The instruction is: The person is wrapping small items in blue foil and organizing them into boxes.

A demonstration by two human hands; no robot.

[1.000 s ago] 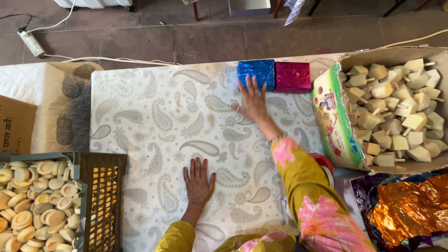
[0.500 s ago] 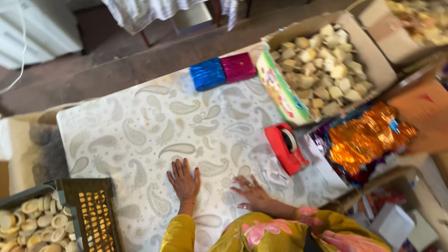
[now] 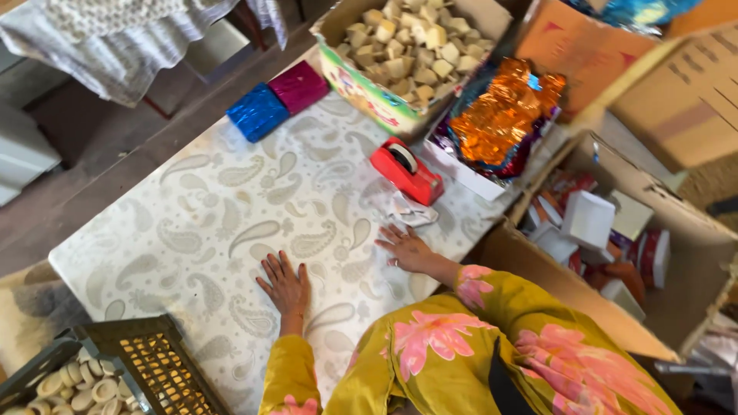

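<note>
My left hand [image 3: 286, 283] lies flat, fingers spread, on the white paisley cloth [image 3: 231, 207] near its front edge. Palm down and holding nothing, my right hand [image 3: 405, 246] rests on the cloth a little to the right. Just beyond its fingertips lies a crumpled scrap of white paper [image 3: 411, 211], and behind that stands a red tape dispenser [image 3: 406, 170]. Both sleeves are yellow with pink flowers.
A blue wrapped block [image 3: 257, 112] and a magenta one [image 3: 298, 86] sit at the cloth's far edge. A carton of pale cubes [image 3: 411, 46], orange foil sheets [image 3: 503, 115], a carton of small white boxes [image 3: 592, 223] and a crate of round pale pieces [image 3: 84, 392] surround the surface.
My right hand has drawn back from the blue block to rest near me beside the tape dispenser. The view has swung right; my left hand stays flat on the cloth.
</note>
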